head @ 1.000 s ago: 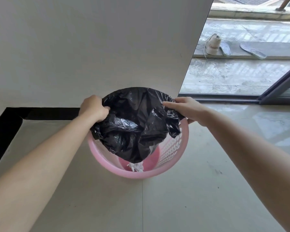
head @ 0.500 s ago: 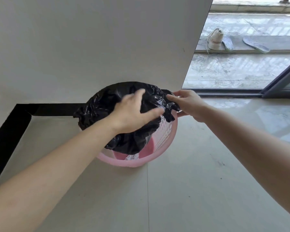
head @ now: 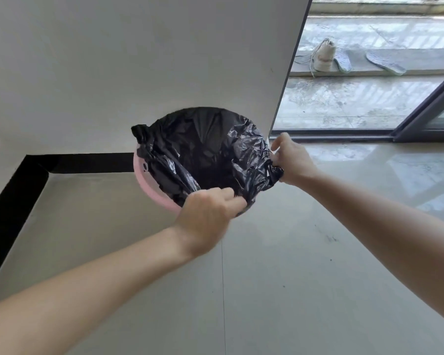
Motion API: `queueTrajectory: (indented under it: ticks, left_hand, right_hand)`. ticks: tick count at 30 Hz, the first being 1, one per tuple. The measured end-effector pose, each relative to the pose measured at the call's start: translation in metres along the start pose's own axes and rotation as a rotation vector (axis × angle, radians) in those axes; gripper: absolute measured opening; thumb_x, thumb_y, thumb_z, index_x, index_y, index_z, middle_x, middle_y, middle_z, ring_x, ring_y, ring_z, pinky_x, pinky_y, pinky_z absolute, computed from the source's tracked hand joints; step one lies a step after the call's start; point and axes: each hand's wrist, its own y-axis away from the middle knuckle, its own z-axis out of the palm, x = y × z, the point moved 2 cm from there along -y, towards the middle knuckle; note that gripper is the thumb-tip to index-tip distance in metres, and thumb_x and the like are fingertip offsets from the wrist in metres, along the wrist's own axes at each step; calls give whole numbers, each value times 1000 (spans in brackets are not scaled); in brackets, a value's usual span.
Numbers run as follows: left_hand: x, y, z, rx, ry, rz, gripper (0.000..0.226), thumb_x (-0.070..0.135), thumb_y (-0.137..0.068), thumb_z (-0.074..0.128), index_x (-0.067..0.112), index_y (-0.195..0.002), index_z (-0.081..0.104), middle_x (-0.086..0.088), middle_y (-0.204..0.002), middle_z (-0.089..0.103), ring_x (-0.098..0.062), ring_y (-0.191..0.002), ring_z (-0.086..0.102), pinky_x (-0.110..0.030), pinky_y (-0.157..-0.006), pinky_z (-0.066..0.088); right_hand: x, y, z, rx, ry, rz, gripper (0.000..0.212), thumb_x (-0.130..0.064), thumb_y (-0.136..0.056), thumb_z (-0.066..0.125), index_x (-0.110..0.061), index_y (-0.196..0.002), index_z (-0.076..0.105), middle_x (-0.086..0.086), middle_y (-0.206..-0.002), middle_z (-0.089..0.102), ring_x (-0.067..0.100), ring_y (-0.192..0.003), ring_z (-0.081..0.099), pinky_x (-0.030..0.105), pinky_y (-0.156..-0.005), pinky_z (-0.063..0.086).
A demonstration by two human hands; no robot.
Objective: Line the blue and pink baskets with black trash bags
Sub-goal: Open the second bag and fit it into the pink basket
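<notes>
The pink basket (head: 149,187) stands on the tiled floor against the white wall; only its left rim shows. A black trash bag (head: 205,149) is spread open inside it and folded over the far and right rim, with a bunched corner sticking up at the far left. My left hand (head: 205,216) pinches the bag's edge at the near rim. My right hand (head: 291,160) grips the bag's edge at the right rim. The basket's inside is hidden by the bag. No blue basket is in view.
The white wall (head: 139,60) ends right of the basket, with a black skirting strip (head: 82,163) along its foot. A sliding glass door frame (head: 420,116) lies to the right. Outside sit a white shoe (head: 324,56) and insoles (head: 385,62).
My left hand has moved from over the bag's top to the near rim and taken hold of the edge there. The bag now lies open across the basket mouth. My right hand has kept its grip.
</notes>
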Motion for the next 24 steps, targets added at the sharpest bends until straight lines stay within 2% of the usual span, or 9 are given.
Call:
queueTrajectory:
  ticks: [2,4,6,8,11,14,16,21,24]
  left_hand:
    - [1,11,12,84,-236,237,25,-4,-65,71,16,-63,55,-1,-59,44,-22,-51,42,-31,-45,33]
    - [-5,13,17,146,-383,370,31,-2,-67,72,16,-60,48,-1,-58,39,-21,-51,36,-32,-46,29]
    - [-9,17,24,188,-436,424,25,6,-71,77,15,-64,54,0,-59,39,-22,-53,36,-33,-47,30]
    - [-7,27,30,210,-399,410,15,10,-75,75,11,-90,71,-2,-66,49,-23,-56,42,-34,-52,36]
    - [-3,40,28,187,-206,323,54,8,-77,66,7,-131,58,-10,-92,65,-29,-71,56,-39,-65,47]
    - [-3,43,11,207,185,167,49,11,-85,61,6,-131,46,-16,-115,57,-31,-95,59,-41,-82,50]
    - [-9,39,-4,258,404,36,37,19,-91,57,9,-126,49,-7,-118,50,-21,-101,57,-35,-87,50]
    - [-54,25,-23,503,564,-574,22,38,-91,60,25,-106,53,4,-93,51,-17,-93,53,-32,-84,48]
    - [-91,21,-24,617,705,-896,21,39,-90,61,22,-99,52,-2,-97,57,-4,-81,55,-24,-78,50]
  right_hand:
    - [-2,9,0,35,162,-140,16,-19,-95,56,-14,-103,43,12,-86,62,32,-74,58,35,-60,41]
    - [1,17,5,-20,334,-221,31,-24,-94,61,-10,-113,43,16,-87,66,33,-70,60,39,-59,46]
    - [3,23,9,-149,388,-153,35,-30,-94,63,-8,-116,46,16,-95,67,32,-77,63,39,-62,49]
    - [3,23,12,-246,122,85,24,-27,-97,54,-10,-115,55,15,-103,69,27,-81,67,34,-61,54]
    - [-8,27,21,-146,-549,486,33,-21,-97,35,-6,-113,60,18,-111,69,20,-76,66,27,-54,56]
    - [-17,33,28,48,-597,557,44,-46,-98,32,-10,-119,46,13,-116,61,27,-98,61,47,-84,56]
    - [-22,37,32,79,-482,477,47,-54,-99,33,-12,-119,44,13,-117,59,31,-103,59,48,-92,51]
    - [-36,35,24,335,-110,292,47,-39,-100,41,-18,-141,32,14,-144,32,33,-131,37,46,-110,24]
    - [-65,36,8,444,5,-72,45,-21,-96,46,-20,-140,38,12,-147,29,28,-136,29,45,-114,22]
